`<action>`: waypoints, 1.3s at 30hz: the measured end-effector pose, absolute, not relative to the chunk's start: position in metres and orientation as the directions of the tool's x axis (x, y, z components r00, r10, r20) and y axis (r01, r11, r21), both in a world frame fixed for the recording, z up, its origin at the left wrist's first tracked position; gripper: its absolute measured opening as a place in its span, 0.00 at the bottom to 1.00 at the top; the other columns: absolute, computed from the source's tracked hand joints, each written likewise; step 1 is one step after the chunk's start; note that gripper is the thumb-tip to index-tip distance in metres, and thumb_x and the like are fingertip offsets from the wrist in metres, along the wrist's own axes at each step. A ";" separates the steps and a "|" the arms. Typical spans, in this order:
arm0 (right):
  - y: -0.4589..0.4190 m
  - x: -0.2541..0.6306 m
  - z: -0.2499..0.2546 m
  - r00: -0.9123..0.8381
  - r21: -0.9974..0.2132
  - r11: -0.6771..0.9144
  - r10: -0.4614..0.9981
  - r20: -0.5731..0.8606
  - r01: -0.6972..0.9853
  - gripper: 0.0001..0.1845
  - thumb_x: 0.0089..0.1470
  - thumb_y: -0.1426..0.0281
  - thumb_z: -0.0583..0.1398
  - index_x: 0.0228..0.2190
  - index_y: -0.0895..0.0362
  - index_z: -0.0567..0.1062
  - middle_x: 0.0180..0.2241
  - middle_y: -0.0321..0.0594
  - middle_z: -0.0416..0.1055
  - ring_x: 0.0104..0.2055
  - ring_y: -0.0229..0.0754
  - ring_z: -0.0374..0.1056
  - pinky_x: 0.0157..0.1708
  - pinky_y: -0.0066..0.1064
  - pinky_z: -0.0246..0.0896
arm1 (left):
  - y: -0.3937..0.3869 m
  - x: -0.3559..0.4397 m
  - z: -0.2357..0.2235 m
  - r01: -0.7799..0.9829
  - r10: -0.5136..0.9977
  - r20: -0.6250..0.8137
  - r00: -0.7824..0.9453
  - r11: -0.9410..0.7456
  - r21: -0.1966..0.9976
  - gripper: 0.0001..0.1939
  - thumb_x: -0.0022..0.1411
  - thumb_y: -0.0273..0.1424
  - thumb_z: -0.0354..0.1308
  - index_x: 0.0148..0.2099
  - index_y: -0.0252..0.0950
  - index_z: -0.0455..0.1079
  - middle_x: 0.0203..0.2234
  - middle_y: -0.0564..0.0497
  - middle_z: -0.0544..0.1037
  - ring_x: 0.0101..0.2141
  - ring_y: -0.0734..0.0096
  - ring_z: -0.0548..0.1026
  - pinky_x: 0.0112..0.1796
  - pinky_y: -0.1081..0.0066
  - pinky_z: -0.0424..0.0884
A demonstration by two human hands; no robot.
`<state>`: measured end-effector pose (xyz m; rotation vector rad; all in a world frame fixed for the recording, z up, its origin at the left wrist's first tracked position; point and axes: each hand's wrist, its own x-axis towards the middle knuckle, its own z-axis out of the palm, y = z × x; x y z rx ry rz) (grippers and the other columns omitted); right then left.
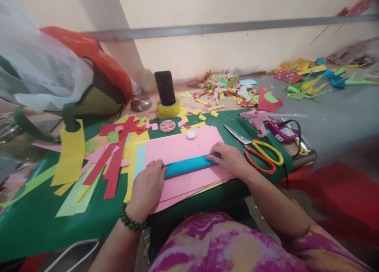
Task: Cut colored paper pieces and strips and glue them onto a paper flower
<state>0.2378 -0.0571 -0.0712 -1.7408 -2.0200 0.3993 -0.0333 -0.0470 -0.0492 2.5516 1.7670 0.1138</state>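
Note:
A folded strip of blue paper [188, 167] lies across a stack of pink paper sheets [180, 145]. My left hand [151, 185] is closed on its left end, a bead bracelet on the wrist. At the strip's right end, the fingers of my right hand [227, 157] grip it too. Just above the strip, a small round white lid-like piece [191, 135] sits on the pink sheets. Scissors [260, 150] with red and yellow handles rest to the right of my right hand, blades slightly apart.
Red paper strips [114, 169] and other scraps pile up on the left by a yellow paper piece [69, 153]. A phone [165, 88] leans upright on a yellow tape roll [168, 107]. Right of it are a pink glue gun [257, 120] and a purple box [281, 130] with a cable.

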 end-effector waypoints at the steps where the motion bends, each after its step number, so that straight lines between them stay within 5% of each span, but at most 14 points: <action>1: -0.055 0.238 -0.073 -0.107 -0.466 0.157 0.985 0.132 0.871 0.08 0.56 0.64 0.63 0.27 0.54 0.75 0.37 0.39 0.75 0.38 0.42 0.71 0.34 0.30 0.61 | -0.046 -0.033 -0.051 0.934 0.936 0.029 0.351 -0.352 0.057 0.08 0.69 0.29 0.47 0.37 0.36 0.66 0.34 0.46 0.75 0.34 0.59 0.76 0.31 0.67 0.69; 13: -0.051 0.240 -0.081 -0.071 -0.450 0.102 0.994 0.087 0.887 0.10 0.53 0.61 0.65 0.28 0.53 0.73 0.31 0.37 0.76 0.33 0.42 0.71 0.29 0.30 0.59 | -0.043 -0.039 -0.066 0.923 0.935 0.091 0.342 -0.353 0.155 0.07 0.67 0.28 0.48 0.35 0.39 0.64 0.32 0.48 0.72 0.35 0.61 0.73 0.35 0.65 0.70; 18: -0.057 0.241 -0.082 -0.069 -0.623 0.197 0.972 0.223 0.757 0.15 0.57 0.57 0.61 0.25 0.53 0.72 0.23 0.33 0.73 0.24 0.37 0.66 0.25 0.27 0.57 | -0.047 -0.046 -0.065 0.878 0.924 0.177 0.340 -0.379 0.293 0.07 0.67 0.33 0.49 0.39 0.38 0.67 0.36 0.46 0.74 0.37 0.59 0.74 0.39 0.61 0.71; 21: -0.066 0.238 -0.075 -0.085 -0.687 0.315 0.934 0.347 0.655 0.22 0.58 0.50 0.58 0.23 0.54 0.71 0.21 0.34 0.72 0.22 0.36 0.64 0.23 0.27 0.57 | -0.047 -0.048 -0.062 0.818 0.925 0.269 0.267 -0.366 0.444 0.25 0.61 0.44 0.58 0.56 0.37 0.64 0.49 0.41 0.73 0.48 0.53 0.73 0.46 0.57 0.71; 23: -0.073 0.236 -0.067 -0.104 -0.692 0.389 0.903 0.416 0.608 0.25 0.57 0.47 0.57 0.22 0.54 0.71 0.21 0.35 0.72 0.22 0.36 0.64 0.23 0.27 0.59 | -0.046 -0.048 -0.057 0.753 0.949 0.200 0.246 -0.317 0.577 0.37 0.55 0.48 0.62 0.62 0.38 0.60 0.48 0.43 0.74 0.47 0.54 0.74 0.45 0.58 0.71; 29: -0.086 0.235 -0.058 -0.083 -0.688 0.438 0.871 0.485 0.579 0.24 0.58 0.48 0.57 0.22 0.53 0.72 0.21 0.36 0.73 0.23 0.38 0.67 0.24 0.29 0.62 | -0.051 -0.044 -0.045 0.443 0.972 0.009 0.234 -0.115 0.889 0.23 0.50 0.42 0.65 0.46 0.37 0.71 0.35 0.50 0.76 0.38 0.64 0.75 0.38 0.68 0.71; 39: -0.091 0.231 -0.066 0.044 -0.675 0.528 0.770 0.636 0.515 0.18 0.55 0.55 0.64 0.22 0.53 0.73 0.19 0.34 0.72 0.21 0.37 0.67 0.22 0.27 0.63 | -0.062 -0.038 -0.041 0.026 0.999 -0.012 0.044 0.011 1.000 0.18 0.41 0.37 0.70 0.32 0.35 0.70 0.25 0.55 0.72 0.27 0.74 0.69 0.29 0.75 0.67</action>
